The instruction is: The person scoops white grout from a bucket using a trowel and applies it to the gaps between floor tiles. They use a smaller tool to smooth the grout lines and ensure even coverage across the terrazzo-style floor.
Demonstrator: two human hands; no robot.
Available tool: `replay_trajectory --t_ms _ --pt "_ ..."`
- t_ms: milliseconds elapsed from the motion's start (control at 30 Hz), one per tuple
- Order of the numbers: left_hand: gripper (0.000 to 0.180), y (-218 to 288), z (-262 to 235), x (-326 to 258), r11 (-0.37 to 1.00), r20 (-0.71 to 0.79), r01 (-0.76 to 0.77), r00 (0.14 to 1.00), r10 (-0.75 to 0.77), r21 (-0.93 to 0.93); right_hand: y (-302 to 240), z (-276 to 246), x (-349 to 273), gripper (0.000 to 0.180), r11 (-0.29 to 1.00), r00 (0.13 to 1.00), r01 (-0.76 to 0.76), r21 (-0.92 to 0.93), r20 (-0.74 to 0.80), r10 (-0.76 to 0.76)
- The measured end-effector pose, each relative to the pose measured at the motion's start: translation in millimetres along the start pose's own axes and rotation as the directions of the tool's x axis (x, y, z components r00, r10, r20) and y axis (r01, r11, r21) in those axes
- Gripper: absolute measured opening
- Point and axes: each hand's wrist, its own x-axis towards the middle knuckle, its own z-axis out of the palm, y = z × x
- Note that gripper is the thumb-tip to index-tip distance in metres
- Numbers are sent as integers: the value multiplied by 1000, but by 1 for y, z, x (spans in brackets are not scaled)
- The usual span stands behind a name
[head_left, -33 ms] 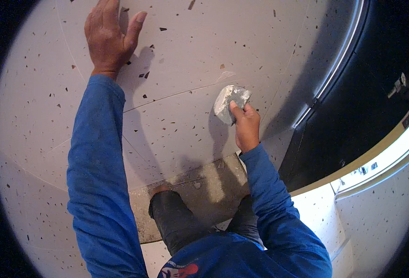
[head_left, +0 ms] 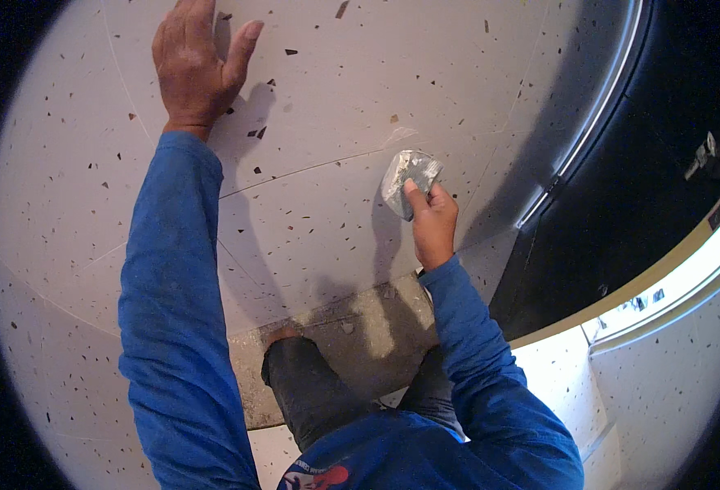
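Note:
My left hand (head_left: 201, 69) lies against a pale terrazzo tile surface (head_left: 327, 106) at the upper left. Its thumb is stretched away from the fingers, whose tips run out of the picture. Farther right, my right hand (head_left: 433, 222) pinches a grey, rounded scraper (head_left: 399, 193), thumb on its face. Whitish paste is smeared over the scraper's upper part. Just above it, a faint pale smear (head_left: 399, 135) marks the tile beside a thin joint line (head_left: 303, 173). Whether the scraper's edge touches the tile, I cannot tell.
A dark panel (head_left: 613, 196) with a shiny metal strip (head_left: 582, 135) along its edge stands at the right. A metal fitting (head_left: 703, 155) sits on that panel. Dusty brown floor (head_left: 368, 327) shows around my legs. More speckled tile (head_left: 670, 359) lies at the lower right.
The scraper has tilted very slightly in my right hand. My left hand keeps its place on the tile.

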Motion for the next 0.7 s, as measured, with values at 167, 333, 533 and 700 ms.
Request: replay_trajectory --t_ms 167,333,533,700 --pt "62 -13 11 -10 992 -43 30 998 -35 -123 23 32 13 47 589 668 636 -499 -28 -744" --pt "62 -7 9 -11 989 -26 65 997 -69 -133 71 54 17 50 290 506 683 -670 149 -849" --pt "63 -15 18 -18 992 -58 45 997 -52 -120 61 26 -5 46 421 628 693 -586 202 -752" --pt "62 -13 17 -14 994 -62 31 997 -38 -106 0 11 54 50 866 862 370 -336 -223 -454"
